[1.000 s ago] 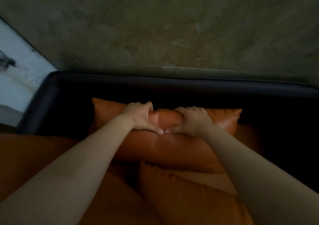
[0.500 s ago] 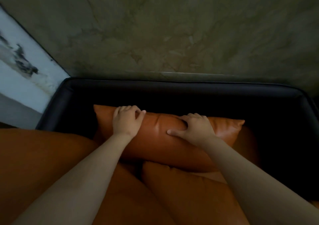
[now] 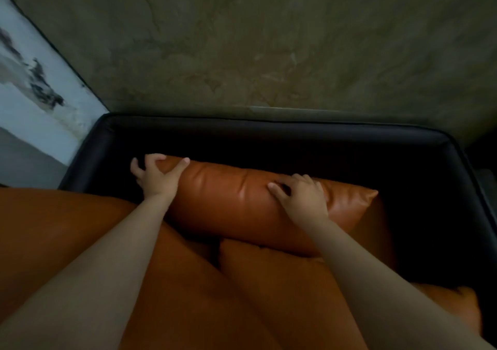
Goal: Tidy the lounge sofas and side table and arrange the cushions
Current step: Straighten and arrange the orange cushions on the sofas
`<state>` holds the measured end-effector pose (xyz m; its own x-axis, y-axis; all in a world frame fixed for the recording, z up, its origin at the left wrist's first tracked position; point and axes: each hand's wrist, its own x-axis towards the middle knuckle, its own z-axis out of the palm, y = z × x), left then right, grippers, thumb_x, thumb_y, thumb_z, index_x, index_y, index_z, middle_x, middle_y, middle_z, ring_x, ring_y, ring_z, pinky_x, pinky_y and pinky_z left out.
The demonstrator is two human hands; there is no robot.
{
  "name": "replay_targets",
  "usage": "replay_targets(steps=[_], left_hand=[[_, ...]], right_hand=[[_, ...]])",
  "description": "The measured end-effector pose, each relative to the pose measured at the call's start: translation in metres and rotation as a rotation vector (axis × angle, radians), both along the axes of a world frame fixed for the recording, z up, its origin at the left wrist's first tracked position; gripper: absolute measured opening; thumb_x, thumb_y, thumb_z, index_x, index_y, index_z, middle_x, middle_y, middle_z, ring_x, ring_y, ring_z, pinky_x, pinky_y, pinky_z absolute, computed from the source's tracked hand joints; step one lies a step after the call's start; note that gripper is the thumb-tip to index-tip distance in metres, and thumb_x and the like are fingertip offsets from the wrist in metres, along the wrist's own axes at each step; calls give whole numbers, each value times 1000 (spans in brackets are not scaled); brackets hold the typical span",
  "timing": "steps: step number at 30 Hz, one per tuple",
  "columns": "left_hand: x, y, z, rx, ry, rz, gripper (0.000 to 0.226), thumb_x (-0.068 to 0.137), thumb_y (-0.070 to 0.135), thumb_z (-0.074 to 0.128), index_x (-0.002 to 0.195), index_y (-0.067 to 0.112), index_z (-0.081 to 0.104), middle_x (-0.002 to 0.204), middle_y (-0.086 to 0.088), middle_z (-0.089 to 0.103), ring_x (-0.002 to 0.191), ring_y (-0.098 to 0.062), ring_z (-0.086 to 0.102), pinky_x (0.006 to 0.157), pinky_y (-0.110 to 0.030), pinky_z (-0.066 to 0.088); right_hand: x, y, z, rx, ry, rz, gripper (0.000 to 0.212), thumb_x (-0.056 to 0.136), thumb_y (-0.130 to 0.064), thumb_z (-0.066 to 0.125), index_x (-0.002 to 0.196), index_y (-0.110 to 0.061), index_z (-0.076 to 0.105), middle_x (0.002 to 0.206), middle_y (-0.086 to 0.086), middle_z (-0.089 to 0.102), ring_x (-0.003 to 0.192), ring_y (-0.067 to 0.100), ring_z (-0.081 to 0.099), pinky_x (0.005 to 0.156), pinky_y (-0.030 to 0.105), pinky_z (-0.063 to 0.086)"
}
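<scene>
The orange cushion [image 3: 234,202] stands on its edge against the black sofa backrest [image 3: 269,132], its long face turned toward the person. The left hand [image 3: 157,177] is wrapped round the cushion's left corner, thumb on top and fingers spread behind. The right hand [image 3: 304,196] is curled over the top edge nearer the right corner, thumb lying on the front. Both grip the leather, probably to square the cushion up against the backrest. Out from the backrest, a second cushion [image 3: 282,282] butts against its lower edge and may stop it settling. A broad orange pad [image 3: 53,228] lies to the left of these 2. Behind the backrest is a mottled wall [image 3: 242,40].
</scene>
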<state>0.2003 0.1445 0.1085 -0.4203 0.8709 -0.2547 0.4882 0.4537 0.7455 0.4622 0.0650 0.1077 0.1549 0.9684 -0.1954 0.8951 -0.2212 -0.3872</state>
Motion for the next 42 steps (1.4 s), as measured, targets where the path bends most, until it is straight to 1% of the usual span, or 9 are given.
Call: replay_targets(steps=[4,9,15,27,31,34,36,39,42], left_hand=[[2,5,3,53,-87,78,52,78,37,77,116,21,46,128,-9,53,117,-31,52,93,-33,40],[-4,-4,4,52,-243,217,80,77,34,79,140,24,31,140,-11,46,124,-30,49,102,-34,38],[-12,-9,5,66,-311,163,68,79,22,79,137,17,43,126,-1,53,116,-18,51,98,-27,38],[-12,-18,6,4,-328,160,75,82,26,77,143,16,36,142,-7,45,128,-27,45,107,-37,36],[-16,-16,1,-16,-349,184,73,80,32,77,139,9,41,135,-10,51,122,-29,51,101,-39,41],[-17,-16,-3,4,-336,207,61,85,41,70,130,8,48,126,-9,57,116,-27,55,100,-39,43],[-16,-15,-3,20,-319,229,53,92,43,60,128,6,50,122,-8,56,113,-25,54,98,-36,41],[-15,-15,-3,40,-298,239,50,96,40,55,129,4,50,126,-12,55,117,-28,52,97,-34,39],[-14,-17,-2,56,-292,228,49,96,40,55,130,6,52,129,-11,56,120,-28,52,102,-36,39]], right_hand=[[-3,-9,-2,63,7,-79,40,97,-50,45,119,-24,66,118,0,62,116,21,48,95,33,30],[-11,-26,-5,175,-33,-113,37,97,-45,49,121,-23,65,123,-1,62,118,20,49,99,31,26],[-7,-40,-2,128,-148,-207,65,91,-64,29,135,-21,52,137,-2,53,134,17,38,119,37,6],[39,-63,9,216,-114,-539,75,84,-63,56,144,-20,40,157,7,24,148,24,12,120,40,0],[57,-69,5,293,139,-724,91,82,-50,68,151,-12,22,157,13,22,145,31,20,119,44,17],[59,-67,3,305,506,-869,93,85,-42,69,154,-19,12,158,9,22,142,32,29,112,46,31],[58,-65,3,300,568,-938,91,86,-41,68,154,-22,11,156,10,27,140,33,33,111,47,34],[64,-60,2,311,667,-1078,77,89,-39,65,151,-19,24,148,13,40,134,35,41,109,46,36],[71,-59,-4,317,742,-1102,44,90,-43,62,126,-19,56,121,8,62,115,30,58,102,48,45]])
